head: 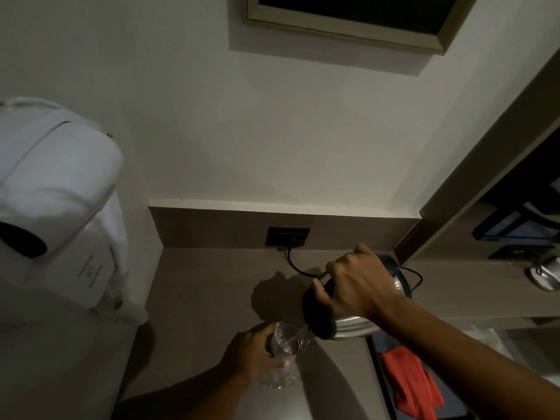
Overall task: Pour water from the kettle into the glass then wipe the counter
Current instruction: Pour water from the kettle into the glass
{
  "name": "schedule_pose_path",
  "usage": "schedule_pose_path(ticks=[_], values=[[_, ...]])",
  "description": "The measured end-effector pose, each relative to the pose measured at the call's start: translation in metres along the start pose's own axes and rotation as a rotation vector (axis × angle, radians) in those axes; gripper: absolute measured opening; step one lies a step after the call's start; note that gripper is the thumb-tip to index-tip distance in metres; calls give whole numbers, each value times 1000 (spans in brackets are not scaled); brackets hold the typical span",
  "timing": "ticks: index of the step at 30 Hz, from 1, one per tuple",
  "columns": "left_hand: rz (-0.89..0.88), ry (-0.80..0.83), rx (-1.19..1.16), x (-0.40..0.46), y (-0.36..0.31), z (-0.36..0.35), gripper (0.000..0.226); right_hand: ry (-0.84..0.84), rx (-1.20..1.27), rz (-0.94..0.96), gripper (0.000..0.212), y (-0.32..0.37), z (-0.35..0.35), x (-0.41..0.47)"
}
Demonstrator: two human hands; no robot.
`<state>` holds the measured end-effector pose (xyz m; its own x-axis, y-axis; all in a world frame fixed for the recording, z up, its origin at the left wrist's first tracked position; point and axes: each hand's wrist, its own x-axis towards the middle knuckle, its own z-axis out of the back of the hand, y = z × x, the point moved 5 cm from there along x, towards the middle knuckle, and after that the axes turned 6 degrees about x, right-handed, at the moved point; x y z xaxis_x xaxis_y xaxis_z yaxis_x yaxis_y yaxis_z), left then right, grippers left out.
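Note:
My right hand point(356, 283) grips a steel kettle point(342, 316) with a black lid, tilted down to the left above the counter. A thin stream of water runs from its spout into a clear glass point(288, 339). My left hand point(253, 354) is wrapped around that glass, which stands on the brown counter point(197, 313). A red cloth point(409, 380) lies crumpled on a dark tray point(375, 368) at the lower right, under my right forearm.
A black cord point(298, 269) runs from a dark wall socket point(288, 237) toward the kettle's spot. A white wall-mounted appliance point(57, 201) bulges out at the left. A shelf unit point(500, 207) with dark objects rises on the right.

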<state>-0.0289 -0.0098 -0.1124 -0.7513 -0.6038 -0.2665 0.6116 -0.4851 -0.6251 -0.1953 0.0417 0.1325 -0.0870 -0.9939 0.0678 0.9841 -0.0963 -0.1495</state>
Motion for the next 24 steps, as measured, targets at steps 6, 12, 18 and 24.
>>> schedule_pose_path(ticks=[6, 12, 18, 24], values=[[2, -19, 7, 0, 1, 0, 96, 4, 10, 4, 54, 1, 0, 3], [14, -20, 29, 2, 3, -5, 98, 23, -16, 28, 55, 2, 1, 8], [11, -7, 36, 4, 5, -7, 101, 67, -27, 45, 54, 5, 1, 10], [27, -4, 18, 4, 9, -10, 106, 85, -38, 50, 53, 6, 2, 11]])
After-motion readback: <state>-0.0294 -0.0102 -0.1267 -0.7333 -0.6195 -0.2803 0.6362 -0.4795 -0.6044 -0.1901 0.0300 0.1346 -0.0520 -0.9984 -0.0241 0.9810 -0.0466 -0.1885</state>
